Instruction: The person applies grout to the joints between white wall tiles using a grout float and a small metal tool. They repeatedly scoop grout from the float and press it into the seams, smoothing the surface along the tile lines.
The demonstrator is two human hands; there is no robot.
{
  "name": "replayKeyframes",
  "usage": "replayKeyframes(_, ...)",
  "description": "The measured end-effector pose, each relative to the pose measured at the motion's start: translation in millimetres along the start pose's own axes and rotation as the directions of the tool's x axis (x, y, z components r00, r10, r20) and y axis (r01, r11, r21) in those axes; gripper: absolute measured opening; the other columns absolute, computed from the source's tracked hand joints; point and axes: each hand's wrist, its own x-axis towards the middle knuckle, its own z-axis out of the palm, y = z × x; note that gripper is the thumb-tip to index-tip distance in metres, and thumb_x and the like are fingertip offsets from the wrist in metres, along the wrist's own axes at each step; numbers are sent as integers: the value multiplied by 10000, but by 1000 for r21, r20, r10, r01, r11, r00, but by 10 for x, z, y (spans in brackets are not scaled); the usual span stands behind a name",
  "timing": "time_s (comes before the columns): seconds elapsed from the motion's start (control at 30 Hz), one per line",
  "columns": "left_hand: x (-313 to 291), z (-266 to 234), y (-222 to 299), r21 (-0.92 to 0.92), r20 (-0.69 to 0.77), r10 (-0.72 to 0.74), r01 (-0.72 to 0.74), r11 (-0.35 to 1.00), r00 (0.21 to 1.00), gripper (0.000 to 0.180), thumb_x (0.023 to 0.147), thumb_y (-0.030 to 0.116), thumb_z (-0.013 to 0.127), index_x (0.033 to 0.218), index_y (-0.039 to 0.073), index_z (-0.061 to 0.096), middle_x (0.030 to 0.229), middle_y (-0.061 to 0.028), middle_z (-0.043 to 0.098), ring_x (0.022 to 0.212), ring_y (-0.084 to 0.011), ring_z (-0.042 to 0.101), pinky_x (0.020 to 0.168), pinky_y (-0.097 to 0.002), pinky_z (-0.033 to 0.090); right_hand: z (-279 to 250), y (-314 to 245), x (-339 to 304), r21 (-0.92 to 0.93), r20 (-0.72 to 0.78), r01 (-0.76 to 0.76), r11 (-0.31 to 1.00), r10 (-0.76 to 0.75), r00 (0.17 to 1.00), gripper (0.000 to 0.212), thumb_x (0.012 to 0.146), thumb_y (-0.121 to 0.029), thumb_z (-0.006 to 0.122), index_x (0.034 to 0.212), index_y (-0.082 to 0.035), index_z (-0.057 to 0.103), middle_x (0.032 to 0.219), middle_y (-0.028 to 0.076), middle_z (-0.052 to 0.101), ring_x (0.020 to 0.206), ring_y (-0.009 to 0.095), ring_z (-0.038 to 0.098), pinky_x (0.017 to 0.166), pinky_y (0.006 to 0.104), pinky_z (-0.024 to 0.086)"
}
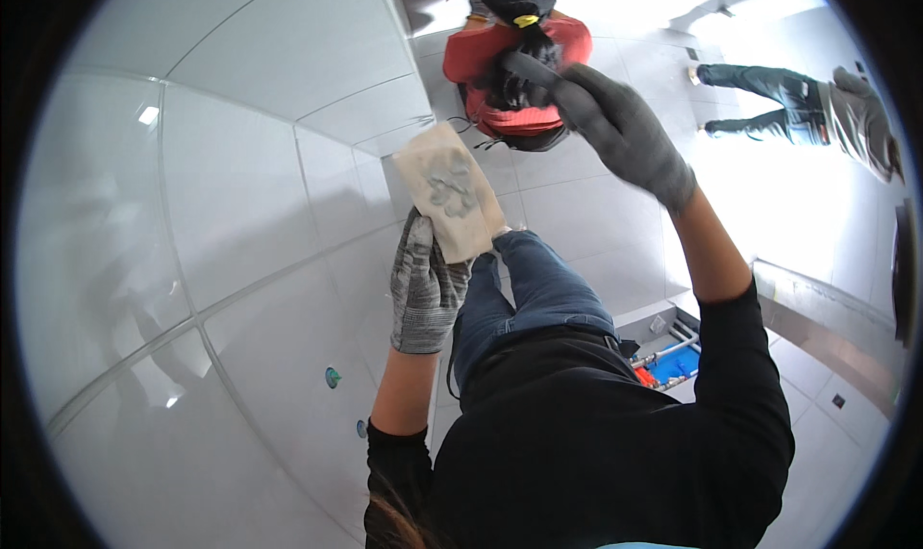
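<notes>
One gloved hand, the left (430, 285), is closed on the near left edge of a tan board (466, 238), whose face carries blobs of grey paste (450, 186). Up and right of the board, the right hand (620, 131) is curled round a dark tool (527, 68), blurred. Beyond the board is a person in red (569, 44); left of it, a tiled wall (231, 184).
</notes>
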Motion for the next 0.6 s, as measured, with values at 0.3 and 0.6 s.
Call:
replayKeyframes(0.3, -38, 178, -69, -337, 103, 191, -146, 930, 976, 650, 900, 403, 538, 1394, 47, 312, 1373, -166, 385, 1276, -295, 388, 1059, -453, 349, 981, 20, -686, 39, -109, 52, 998, -47, 993, 236, 917, -221, 507, 938, -15, 620, 812, 163, 606, 749, 347, 592, 680, 402, 476)
replayKeyframes(0.6, -119, 251, 22, -297, 147, 225, -174, 939, 963, 779, 859, 540, 545, 1419, 80, 259, 1421, -204, 311, 1331, -369, 300, 1073, -512, 314, 1110, -37, -742, 46, 8, 6, 999, -7, 1000, 285, 920, -291, 548, 894, -15, 614, 743, 121, 638, 681, 262, 639, 643, 342, 501)
